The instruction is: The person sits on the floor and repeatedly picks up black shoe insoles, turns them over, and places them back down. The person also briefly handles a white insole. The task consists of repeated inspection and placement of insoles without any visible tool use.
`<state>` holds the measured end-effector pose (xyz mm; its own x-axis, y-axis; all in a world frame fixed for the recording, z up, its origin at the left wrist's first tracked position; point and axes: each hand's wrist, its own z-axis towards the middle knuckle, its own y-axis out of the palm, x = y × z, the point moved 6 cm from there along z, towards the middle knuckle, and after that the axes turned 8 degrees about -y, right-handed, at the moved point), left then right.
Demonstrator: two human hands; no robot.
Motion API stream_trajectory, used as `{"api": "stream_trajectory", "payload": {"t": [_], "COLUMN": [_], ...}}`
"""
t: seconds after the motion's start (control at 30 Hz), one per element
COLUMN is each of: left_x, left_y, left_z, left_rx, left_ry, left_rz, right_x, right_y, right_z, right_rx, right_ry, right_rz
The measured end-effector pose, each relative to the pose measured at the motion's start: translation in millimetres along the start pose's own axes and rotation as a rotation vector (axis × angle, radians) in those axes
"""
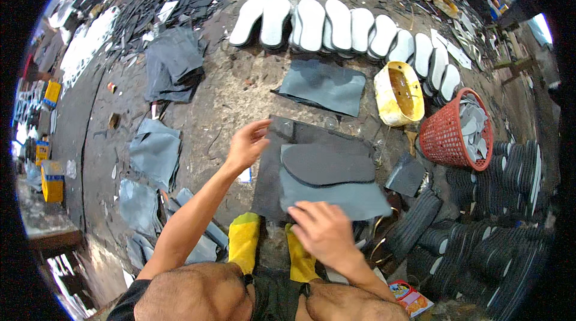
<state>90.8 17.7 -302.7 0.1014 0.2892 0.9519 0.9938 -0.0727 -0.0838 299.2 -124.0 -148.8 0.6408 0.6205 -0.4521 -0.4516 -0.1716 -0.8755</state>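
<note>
A dark sole-shaped piece [327, 164] lies on a grey-blue rubber sheet [336, 198], on top of a larger black mat [270, 186] in front of me. My left hand [249, 144] is raised by the mat's left side, its fingers loosely bent and apart, with nothing seen in them. At the sheet's near edge is my right hand [324, 231], slightly blurred, fingers spread over the edge; whether they press on it I cannot tell. My feet in yellow socks [244, 243] are just below the mat.
White-topped soles [310, 24] stand in a row at the back. A yellow container [399, 93] and a red basket [447, 135] of grey offcuts are right of the mat, with stacked dark soles [507, 177] beyond. Grey sheets [154, 150] lie at left.
</note>
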Motion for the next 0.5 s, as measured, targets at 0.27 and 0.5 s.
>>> {"api": "stream_trajectory", "payload": {"t": [0.27,0.5], "left_x": [-24,-6], "left_y": [58,141], "left_z": [-71,-22], "left_rx": [-0.065,-0.632], "left_ry": [0.433,0.646], "left_rz": [0.701,1.017], "right_x": [136,350], "right_y": [-39,-110], "right_z": [-19,49], "right_rx": [0.334,0.753], "right_ry": [0.363,0.532], "right_rz": [0.040,0.167]}}
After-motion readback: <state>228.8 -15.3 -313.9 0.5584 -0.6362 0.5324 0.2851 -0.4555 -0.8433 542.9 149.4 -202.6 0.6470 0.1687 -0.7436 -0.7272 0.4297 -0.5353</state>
